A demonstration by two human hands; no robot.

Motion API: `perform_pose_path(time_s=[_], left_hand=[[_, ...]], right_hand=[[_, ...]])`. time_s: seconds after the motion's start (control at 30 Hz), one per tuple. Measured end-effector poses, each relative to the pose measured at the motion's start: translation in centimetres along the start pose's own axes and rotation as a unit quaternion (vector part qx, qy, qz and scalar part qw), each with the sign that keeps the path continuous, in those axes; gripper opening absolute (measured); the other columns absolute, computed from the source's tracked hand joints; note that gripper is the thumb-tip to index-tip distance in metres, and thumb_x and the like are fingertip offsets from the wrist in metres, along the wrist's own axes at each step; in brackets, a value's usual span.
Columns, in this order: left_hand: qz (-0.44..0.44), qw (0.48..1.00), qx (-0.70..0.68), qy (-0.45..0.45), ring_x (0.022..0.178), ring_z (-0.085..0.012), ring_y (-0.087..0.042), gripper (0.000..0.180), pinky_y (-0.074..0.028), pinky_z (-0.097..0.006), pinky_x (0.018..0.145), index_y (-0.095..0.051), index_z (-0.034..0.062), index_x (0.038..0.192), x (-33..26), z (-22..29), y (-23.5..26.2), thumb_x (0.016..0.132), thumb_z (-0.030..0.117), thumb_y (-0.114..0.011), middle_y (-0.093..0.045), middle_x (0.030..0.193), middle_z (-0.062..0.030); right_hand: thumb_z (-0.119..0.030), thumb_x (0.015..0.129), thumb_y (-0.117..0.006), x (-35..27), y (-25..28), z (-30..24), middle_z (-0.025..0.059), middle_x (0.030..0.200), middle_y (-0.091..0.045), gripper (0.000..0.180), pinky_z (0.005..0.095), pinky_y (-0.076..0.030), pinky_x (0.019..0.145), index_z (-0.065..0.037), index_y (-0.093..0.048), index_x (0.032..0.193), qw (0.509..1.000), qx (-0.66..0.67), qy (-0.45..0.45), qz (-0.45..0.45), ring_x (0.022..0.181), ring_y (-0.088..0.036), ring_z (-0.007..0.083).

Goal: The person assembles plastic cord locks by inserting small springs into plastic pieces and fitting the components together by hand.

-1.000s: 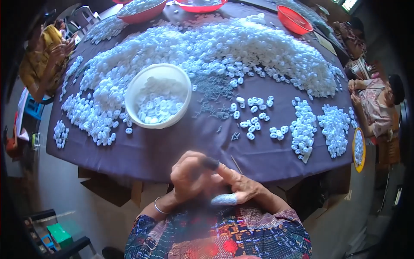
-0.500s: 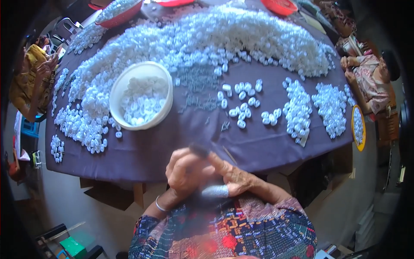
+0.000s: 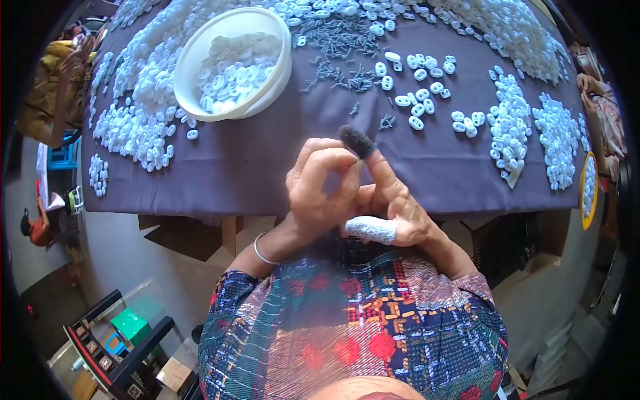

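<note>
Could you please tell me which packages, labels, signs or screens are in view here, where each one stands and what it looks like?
No screens, signs or readable labels show.
Green box: on the floor at lower left, beside a dark frame; small, blocky, plain green.
Brown carton: on the floor near the bottom edge at left; cardboard, flaps partly open.
Cardboard pieces: under the table's front edge; flat, brown.

Bright daylight floods my tabletop (image 3: 267,160) evenly, shadows soft; the fisheye bends its edges, and the rim falls away black and blurred.
</note>
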State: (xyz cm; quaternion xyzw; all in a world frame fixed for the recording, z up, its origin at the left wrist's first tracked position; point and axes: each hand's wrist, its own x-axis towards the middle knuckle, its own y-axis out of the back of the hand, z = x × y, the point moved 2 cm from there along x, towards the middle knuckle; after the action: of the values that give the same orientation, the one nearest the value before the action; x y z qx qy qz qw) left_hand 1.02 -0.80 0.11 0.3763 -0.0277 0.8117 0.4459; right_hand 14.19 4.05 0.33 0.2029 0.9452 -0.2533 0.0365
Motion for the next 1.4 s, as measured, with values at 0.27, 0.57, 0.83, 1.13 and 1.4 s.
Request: perform_pose_path(time_s=[0.27, 0.57, 0.83, 1.13, 1.4], left_hand=[[0.006, 0.998, 0.062, -0.013, 0.072, -0.0203, -0.063, 0.020, -0.050, -0.027, 0.061, -0.063, 0.0007, 0.083, 0.3, 0.5, 0.1, 0.068, -0.007, -0.072, -0.064, 0.083, -0.0121], [-0.015, 0.999, 0.037, 0.008, 0.067, -0.0182, -0.060, 0.020, -0.048, -0.026, 0.056, -0.060, 0.0001, 0.082, 0.8, 0.4, -0.3, 0.067, -0.012, -0.066, -0.061, 0.081, -0.0104], [-0.054, 0.998, 0.008, -0.043, 0.059, -0.0195, -0.060, 0.020, -0.048, -0.029, 0.050, -0.059, 0.0010, 0.084, 1.6, 0.1, 0.3, 0.069, -0.006, -0.070, -0.059, 0.080, -0.0095], [-0.252, 0.964, 0.055, 0.061, 0.065, -0.0169, -0.061, 0.013, -0.050, -0.027, 0.059, -0.062, -0.0006, 0.085, 2.6, -0.8, -0.3, 0.075, 0.000, -0.070, -0.061, 0.082, -0.0092], [-0.289, 0.949, 0.101, 0.077, 0.065, -0.0181, -0.063, 0.010, -0.049, -0.028, 0.058, -0.061, -0.0002, 0.081, 3.7, -1.4, -0.3, 0.076, 0.003, -0.069, -0.060, 0.079, -0.0083]], right_hand=[[-0.012, 0.073, -0.073, -0.1, 0.2, 0.2, 0.0167, 0.128, -0.046, 0.098, 0.0315, -0.039, 0.094, -0.009, -0.010, 0.148, 0.999, -0.029, 0.009, 0.021, 0.116, -0.049, 0.0229], [-0.019, 0.072, -0.075, 0.1, 0.4, 0.2, 0.0201, 0.126, -0.045, 0.096, 0.0349, -0.039, 0.095, -0.007, -0.016, 0.146, 0.989, -0.135, 0.041, 0.037, 0.116, -0.050, 0.0291], [-0.013, 0.078, -0.071, -0.8, 1.9, -2.6, 0.0086, 0.078, -0.059, 0.053, 0.0314, -0.048, 0.061, 0.001, -0.048, 0.123, 0.951, -0.275, 0.128, 0.063, 0.067, -0.060, 0.0155], [-0.004, 0.063, -0.064, 0.3, 8.4, -3.7, 0.0085, 0.091, -0.059, 0.024, 0.0380, -0.051, 0.070, -0.004, -0.062, 0.087, 0.569, -0.751, 0.244, 0.230, 0.088, -0.057, 0.0270], [-0.001, 0.071, -0.061, 1.4, 9.2, -5.9, 0.0135, 0.091, -0.057, 0.023, 0.0390, -0.045, 0.078, 0.002, -0.061, 0.094, 0.629, -0.706, 0.204, 0.252, 0.090, -0.055, 0.0312]])
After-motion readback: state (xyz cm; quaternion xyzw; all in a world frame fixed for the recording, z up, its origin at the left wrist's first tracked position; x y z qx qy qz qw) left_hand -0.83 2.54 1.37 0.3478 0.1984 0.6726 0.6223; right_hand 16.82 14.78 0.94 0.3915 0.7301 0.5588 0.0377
